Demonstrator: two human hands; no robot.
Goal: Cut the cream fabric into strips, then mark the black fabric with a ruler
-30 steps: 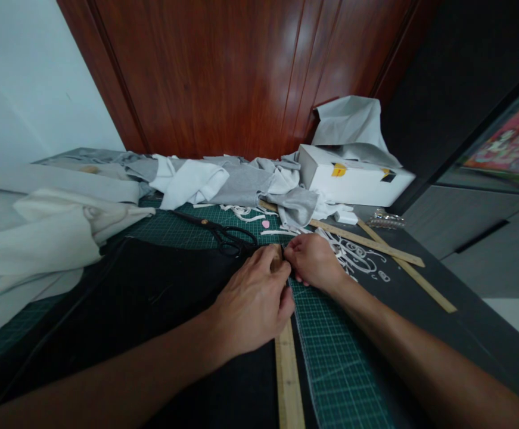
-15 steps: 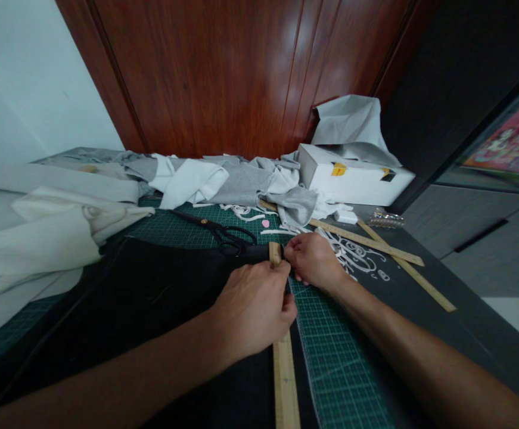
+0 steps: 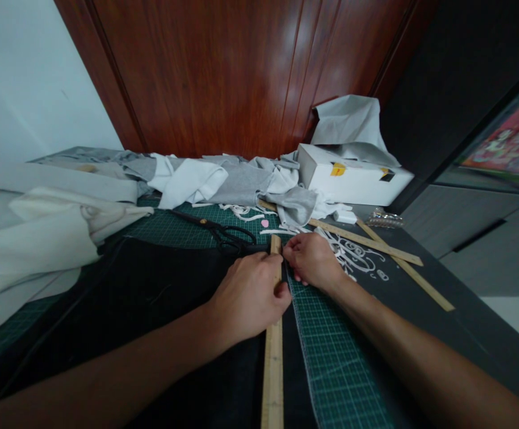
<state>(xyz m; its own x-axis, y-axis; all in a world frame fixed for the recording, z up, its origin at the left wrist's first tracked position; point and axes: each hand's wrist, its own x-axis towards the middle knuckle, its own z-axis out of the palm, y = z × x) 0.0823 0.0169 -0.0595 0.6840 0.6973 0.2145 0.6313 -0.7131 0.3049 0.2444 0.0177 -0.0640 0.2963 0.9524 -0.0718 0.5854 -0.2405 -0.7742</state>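
Note:
Black fabric (image 3: 152, 292) lies spread over a green gridded cutting mat (image 3: 337, 363). Along its right side runs a wooden ruler (image 3: 273, 369), close to the fabric's stitched edge. My left hand (image 3: 248, 292) is closed over the ruler near its far end, fingers curled across it. Just right of that end, my right hand (image 3: 313, 259) pinches the far corner of the black fabric; its fingertips are partly hidden. Black-handled scissors (image 3: 230, 233) rest just beyond the fabric, left of the ruler's tip.
Grey and white cloth scraps (image 3: 241, 179) are heaped along the back, beside a white box (image 3: 353, 179). Cream fabric (image 3: 53, 232) is piled on the left. Two more wooden rulers (image 3: 366, 239) cross at the right, near white strips (image 3: 353, 253). A pink piece (image 3: 264, 223) lies behind the scissors.
The ruler's near end has swung left and its far tip has slid slightly away from me, with my left hand shifting a little left. My right hand stays at the fabric corner.

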